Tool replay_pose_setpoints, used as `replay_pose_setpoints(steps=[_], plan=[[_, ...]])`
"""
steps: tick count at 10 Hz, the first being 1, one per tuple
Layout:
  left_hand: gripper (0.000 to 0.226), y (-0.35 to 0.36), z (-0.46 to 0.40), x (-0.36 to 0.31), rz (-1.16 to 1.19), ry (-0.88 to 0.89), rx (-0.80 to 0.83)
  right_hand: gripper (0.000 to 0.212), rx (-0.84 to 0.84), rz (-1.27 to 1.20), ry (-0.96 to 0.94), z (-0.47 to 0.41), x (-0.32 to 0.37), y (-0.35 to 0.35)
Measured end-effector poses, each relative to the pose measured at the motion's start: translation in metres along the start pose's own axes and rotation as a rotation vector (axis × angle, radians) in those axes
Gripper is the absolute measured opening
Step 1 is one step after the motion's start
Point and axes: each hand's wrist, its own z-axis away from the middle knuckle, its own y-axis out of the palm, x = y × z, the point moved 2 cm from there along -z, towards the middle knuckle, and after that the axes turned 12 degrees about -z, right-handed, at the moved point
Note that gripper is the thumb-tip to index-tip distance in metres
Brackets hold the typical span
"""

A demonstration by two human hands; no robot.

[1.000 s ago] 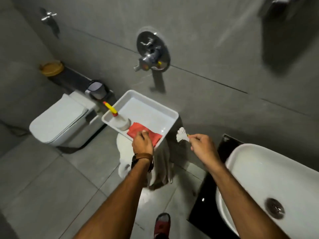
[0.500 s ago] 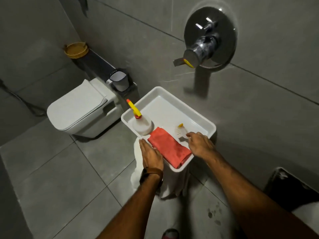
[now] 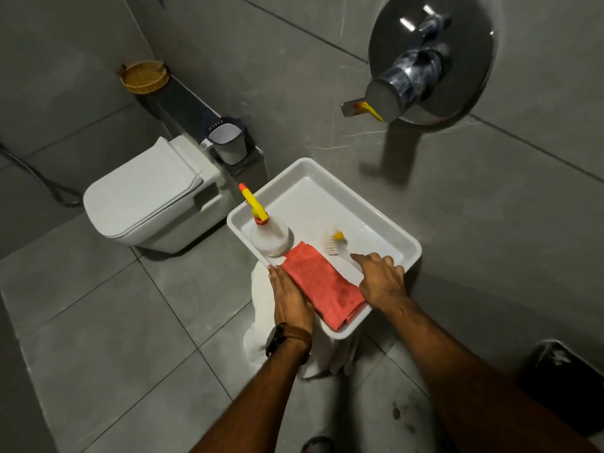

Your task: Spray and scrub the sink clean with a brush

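Head view: the scrub brush (image 3: 334, 244) is laid in the white tray (image 3: 385, 223), right hand (image 3: 380, 277) spread flat over its handle, nothing clasped. The left hand (image 3: 291, 297) is pressed open beside the red cloth (image 3: 322, 284), near the spray bottle (image 3: 269, 238).

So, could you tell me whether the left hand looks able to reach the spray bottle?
Probably yes: the left hand rests on the tray rim, nothing between it and the spray bottle.

Brush (image 3: 333, 245) handle hidden under right hand (image 3: 380, 279); grip unclear
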Motion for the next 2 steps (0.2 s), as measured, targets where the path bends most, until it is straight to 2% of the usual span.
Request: replay_pose_setpoints(steps=[1,2], plan=[[0.070,-0.008,0.004,-0.009,-0.014,-0.008,0.019,0.060,-0.070,-0.103,-0.001,0.012,-0.002,-0.015],[0.067,-0.018,0.015,-0.023,0.016,0.002,0.003,0.041,-0.167,-0.337,-0.026,0.035,-0.004,-0.034]])
